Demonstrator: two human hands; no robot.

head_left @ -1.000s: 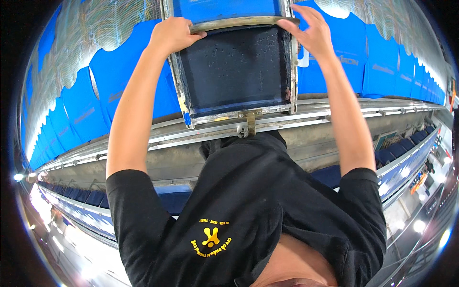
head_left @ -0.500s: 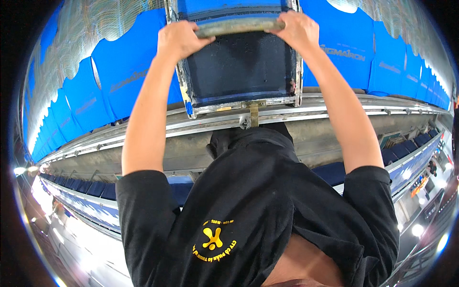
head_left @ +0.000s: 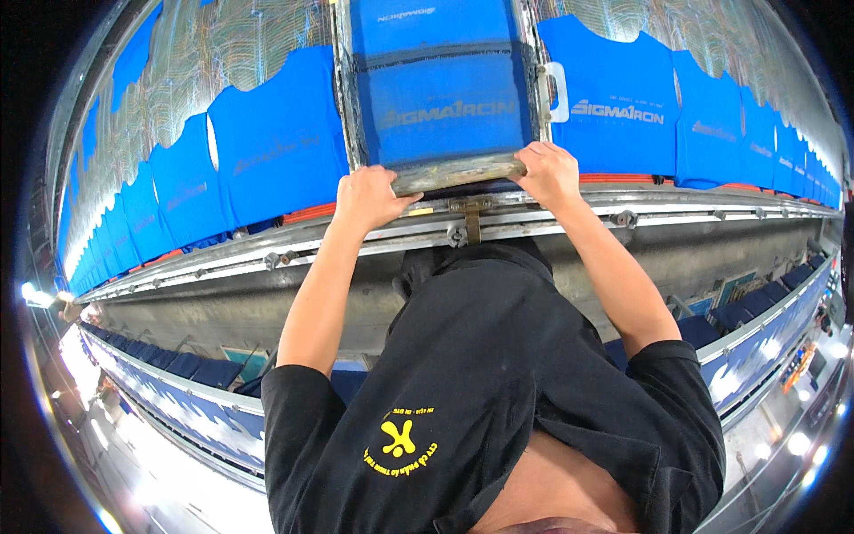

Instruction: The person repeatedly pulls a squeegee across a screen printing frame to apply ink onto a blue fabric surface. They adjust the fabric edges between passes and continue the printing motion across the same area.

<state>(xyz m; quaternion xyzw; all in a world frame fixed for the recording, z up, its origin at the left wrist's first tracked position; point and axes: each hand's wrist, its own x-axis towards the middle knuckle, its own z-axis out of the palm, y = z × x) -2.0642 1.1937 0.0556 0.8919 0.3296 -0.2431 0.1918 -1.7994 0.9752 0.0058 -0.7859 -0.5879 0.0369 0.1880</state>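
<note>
Both my hands grip a long squeegee (head_left: pixel 458 174) at the near end of a printing screen (head_left: pixel 436 76). My left hand (head_left: pixel 368 201) is wrapped round its left end, and my right hand (head_left: pixel 548 178) closes on the right end. The squeegee lies crosswise, just inside the screen's near edge. Through the mesh show blue fabric and grey lettering, with a dark band across the middle. The screen's long side rails are smeared with ink. A metal bracket (head_left: pixel 472 218) sits at the near edge. The squeegee's blade is mostly hidden under its handle.
Blue shirt pieces (head_left: pixel 271 160) lie in a row along the long table on the left, and more blue pieces (head_left: pixel 614 107) on the right. A white handle-shaped piece (head_left: pixel 558 92) sits at the screen's right rail. A metal rail (head_left: pixel 356 245) with knobs runs along the near table edge.
Both hands have drawn the squeegee toward me, from farther up the screen to its near end. Where dark ink covered the mesh, blue fabric and grey lettering now show through.
</note>
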